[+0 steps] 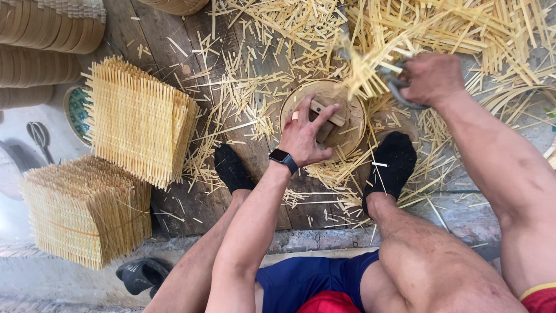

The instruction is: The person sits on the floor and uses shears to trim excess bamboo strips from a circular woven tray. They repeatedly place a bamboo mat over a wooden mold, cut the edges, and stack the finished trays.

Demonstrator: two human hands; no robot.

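My left hand (305,134), with a dark watch on the wrist, presses down on a wooden block (329,113) that lies on a round wooden mould (353,124) between my two feet in black socks. My right hand (433,76) grips grey shears (397,84) at the mould's far right rim. The shears' blades are among the protruding bamboo strips (366,68) of a woven piece, which are blurred by motion.
Two stacks of square woven bamboo mats stand at left (139,119) (87,211). Stacked bamboo hoops (40,52) fill the top-left corner, with scissors (39,137) below them. Cut strips (440,29) litter the wooden boards. A black sandal (142,273) lies at the bottom.
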